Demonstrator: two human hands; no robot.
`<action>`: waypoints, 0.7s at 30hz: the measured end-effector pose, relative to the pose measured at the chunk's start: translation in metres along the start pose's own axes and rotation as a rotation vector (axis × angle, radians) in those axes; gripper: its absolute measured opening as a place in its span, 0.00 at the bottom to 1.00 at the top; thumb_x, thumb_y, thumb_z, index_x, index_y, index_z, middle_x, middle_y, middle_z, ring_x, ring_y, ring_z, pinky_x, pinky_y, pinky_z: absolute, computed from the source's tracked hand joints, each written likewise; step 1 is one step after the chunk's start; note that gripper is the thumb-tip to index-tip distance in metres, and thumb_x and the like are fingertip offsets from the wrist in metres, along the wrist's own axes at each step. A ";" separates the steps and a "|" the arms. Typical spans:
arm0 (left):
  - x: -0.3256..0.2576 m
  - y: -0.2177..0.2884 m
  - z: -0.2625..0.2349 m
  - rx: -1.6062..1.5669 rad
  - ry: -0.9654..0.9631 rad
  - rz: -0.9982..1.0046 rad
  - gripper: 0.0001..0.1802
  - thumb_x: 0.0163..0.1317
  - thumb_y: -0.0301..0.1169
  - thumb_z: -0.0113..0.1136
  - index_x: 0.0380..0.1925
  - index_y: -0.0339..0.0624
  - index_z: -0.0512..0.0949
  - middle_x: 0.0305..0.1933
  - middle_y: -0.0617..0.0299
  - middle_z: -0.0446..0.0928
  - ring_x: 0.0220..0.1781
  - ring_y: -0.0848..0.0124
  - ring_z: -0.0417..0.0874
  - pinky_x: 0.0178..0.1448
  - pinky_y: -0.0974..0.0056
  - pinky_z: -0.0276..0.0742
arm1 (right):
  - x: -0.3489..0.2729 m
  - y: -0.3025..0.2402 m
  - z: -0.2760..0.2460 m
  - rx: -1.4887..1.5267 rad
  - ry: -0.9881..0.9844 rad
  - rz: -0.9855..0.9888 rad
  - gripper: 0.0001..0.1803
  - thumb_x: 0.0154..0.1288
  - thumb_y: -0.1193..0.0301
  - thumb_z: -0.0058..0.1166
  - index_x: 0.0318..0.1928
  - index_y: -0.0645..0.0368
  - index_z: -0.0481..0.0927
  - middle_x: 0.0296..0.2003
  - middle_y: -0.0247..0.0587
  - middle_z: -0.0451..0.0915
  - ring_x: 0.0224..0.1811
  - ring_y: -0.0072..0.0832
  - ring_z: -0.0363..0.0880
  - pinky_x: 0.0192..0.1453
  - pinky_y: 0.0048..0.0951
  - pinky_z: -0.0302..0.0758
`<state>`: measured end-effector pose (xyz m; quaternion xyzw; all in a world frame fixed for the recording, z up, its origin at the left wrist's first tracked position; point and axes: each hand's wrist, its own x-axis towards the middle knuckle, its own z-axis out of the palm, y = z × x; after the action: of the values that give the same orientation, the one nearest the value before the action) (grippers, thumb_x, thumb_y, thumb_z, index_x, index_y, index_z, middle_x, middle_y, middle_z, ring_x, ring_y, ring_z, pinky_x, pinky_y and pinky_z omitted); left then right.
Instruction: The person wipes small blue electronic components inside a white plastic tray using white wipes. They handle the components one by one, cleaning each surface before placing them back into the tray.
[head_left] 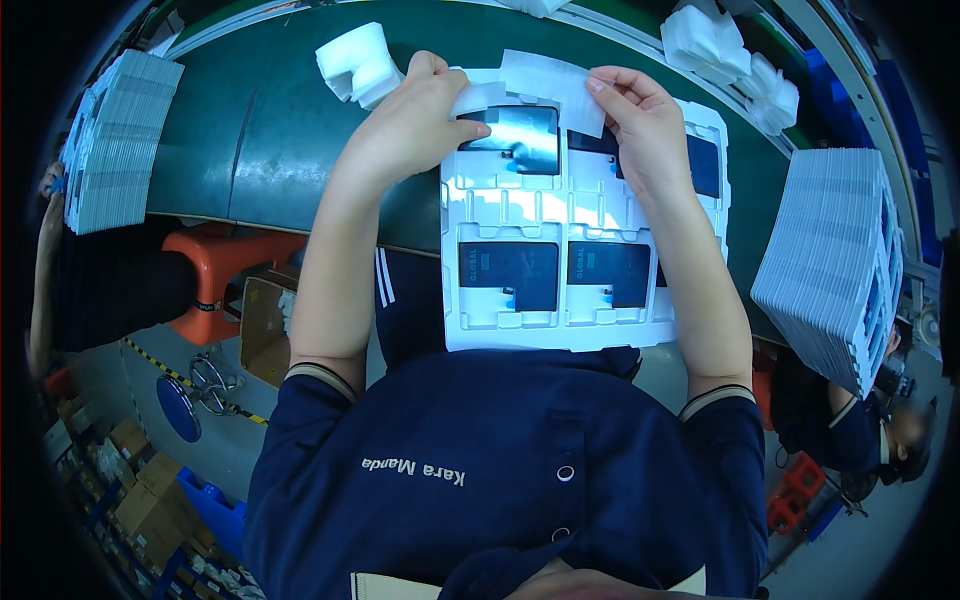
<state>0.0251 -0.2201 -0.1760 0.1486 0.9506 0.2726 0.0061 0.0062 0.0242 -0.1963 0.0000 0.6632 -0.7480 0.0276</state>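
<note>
A white plastic tray (505, 338) lies before me at the table's near edge, with several flat black battery packs (510, 272) in its compartments. My right hand (645, 125) pinches the right end of a thin white sheet (550, 85) between thumb and fingers, above the tray's far row. At the tray's far left corner, my left hand (415, 120) has its fingers curled against a smaller white piece of sheet (480, 97). Its thumb reaches over the far-left battery pack (535, 135). The left fingertips are partly hidden.
A folded white bundle (355, 62) sits on the green table (290, 120) beyond my left hand. Tall stacks of white trays stand at the left (125, 140) and right (830, 260). More white bundles (705, 45) lie at the far right. Other people work at both sides.
</note>
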 end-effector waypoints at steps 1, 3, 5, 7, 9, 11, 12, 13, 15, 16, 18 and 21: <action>-0.001 -0.004 -0.002 -0.024 0.005 0.039 0.22 0.55 0.35 0.68 0.45 0.31 0.77 0.49 0.48 0.70 0.41 0.56 0.80 0.50 0.58 0.75 | 0.000 0.001 0.002 0.005 -0.007 -0.007 0.09 0.61 0.75 0.61 0.42 0.62 0.83 0.33 0.32 0.81 0.34 0.16 0.76 0.42 0.18 0.72; -0.006 -0.013 -0.006 -0.072 0.017 0.117 0.20 0.54 0.33 0.69 0.43 0.32 0.76 0.41 0.53 0.72 0.36 0.63 0.75 0.45 0.62 0.73 | -0.003 0.003 0.011 0.014 -0.021 -0.022 0.08 0.61 0.75 0.61 0.42 0.63 0.82 0.33 0.32 0.82 0.33 0.16 0.76 0.41 0.18 0.73; -0.011 -0.005 -0.026 -0.244 -0.192 0.030 0.17 0.55 0.33 0.68 0.38 0.33 0.75 0.34 0.56 0.72 0.33 0.67 0.72 0.40 0.64 0.70 | -0.005 0.009 0.017 -0.097 -0.035 -0.085 0.09 0.61 0.75 0.62 0.41 0.62 0.82 0.32 0.33 0.82 0.32 0.16 0.76 0.40 0.19 0.73; -0.024 -0.001 -0.040 -0.336 -0.247 0.024 0.15 0.55 0.31 0.68 0.34 0.34 0.74 0.28 0.59 0.71 0.30 0.71 0.69 0.37 0.66 0.67 | -0.010 0.008 0.023 -0.290 -0.061 -0.154 0.09 0.59 0.75 0.62 0.41 0.62 0.82 0.32 0.34 0.82 0.31 0.16 0.76 0.39 0.19 0.73; -0.039 -0.006 -0.046 -0.350 -0.157 0.099 0.13 0.55 0.30 0.68 0.31 0.35 0.73 0.24 0.63 0.70 0.28 0.76 0.67 0.34 0.68 0.64 | -0.018 0.007 0.027 -0.567 -0.093 -0.217 0.10 0.58 0.75 0.63 0.41 0.61 0.82 0.33 0.35 0.83 0.30 0.17 0.77 0.38 0.18 0.73; -0.053 -0.004 -0.064 -0.401 -0.220 -0.048 0.11 0.52 0.27 0.69 0.30 0.35 0.76 0.26 0.64 0.74 0.28 0.78 0.68 0.32 0.69 0.64 | -0.022 0.005 0.034 -0.709 -0.121 -0.361 0.09 0.58 0.76 0.62 0.40 0.62 0.82 0.29 0.32 0.80 0.29 0.16 0.72 0.35 0.20 0.73; -0.059 -0.005 -0.068 -0.475 -0.258 -0.072 0.11 0.52 0.27 0.69 0.30 0.34 0.77 0.26 0.63 0.74 0.28 0.77 0.69 0.33 0.68 0.66 | -0.023 0.004 0.036 -0.779 -0.136 -0.436 0.10 0.57 0.76 0.63 0.40 0.62 0.82 0.28 0.33 0.79 0.28 0.18 0.72 0.35 0.21 0.73; -0.062 -0.005 -0.072 -0.549 -0.292 -0.096 0.11 0.52 0.26 0.70 0.31 0.33 0.77 0.25 0.62 0.75 0.29 0.75 0.71 0.34 0.67 0.68 | -0.024 0.003 0.037 -0.852 -0.154 -0.513 0.11 0.56 0.75 0.63 0.40 0.62 0.82 0.27 0.34 0.79 0.28 0.20 0.72 0.35 0.22 0.73; -0.060 -0.001 -0.070 -0.611 -0.368 -0.112 0.10 0.50 0.26 0.71 0.29 0.34 0.78 0.26 0.68 0.75 0.30 0.81 0.69 0.33 0.71 0.65 | -0.023 0.008 0.034 -0.930 -0.150 -0.567 0.15 0.53 0.74 0.65 0.43 0.59 0.81 0.32 0.39 0.79 0.33 0.28 0.75 0.39 0.28 0.74; -0.060 0.000 -0.066 -0.633 -0.377 -0.123 0.10 0.50 0.26 0.71 0.29 0.35 0.78 0.27 0.68 0.75 0.29 0.82 0.69 0.32 0.72 0.64 | -0.023 0.008 0.034 -0.962 -0.135 -0.609 0.16 0.53 0.73 0.65 0.44 0.59 0.81 0.34 0.39 0.79 0.35 0.30 0.76 0.41 0.28 0.74; -0.059 0.001 -0.057 -0.711 -0.375 -0.163 0.10 0.51 0.28 0.71 0.30 0.36 0.79 0.29 0.68 0.76 0.30 0.82 0.70 0.34 0.72 0.65 | -0.025 0.005 0.034 -0.951 -0.089 -0.708 0.18 0.52 0.73 0.66 0.45 0.58 0.80 0.39 0.41 0.79 0.41 0.33 0.77 0.45 0.31 0.74; -0.053 0.008 -0.049 -0.833 -0.282 -0.195 0.12 0.52 0.29 0.72 0.31 0.37 0.79 0.30 0.68 0.76 0.33 0.80 0.73 0.38 0.71 0.67 | -0.028 -0.015 0.033 -0.789 -0.197 -0.825 0.21 0.49 0.72 0.69 0.46 0.58 0.79 0.46 0.44 0.78 0.48 0.40 0.77 0.51 0.34 0.74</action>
<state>0.0734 -0.2539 -0.1334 0.0789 0.7591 0.6075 0.2203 0.0352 -0.0055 -0.1766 -0.3384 0.8311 -0.3897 -0.2071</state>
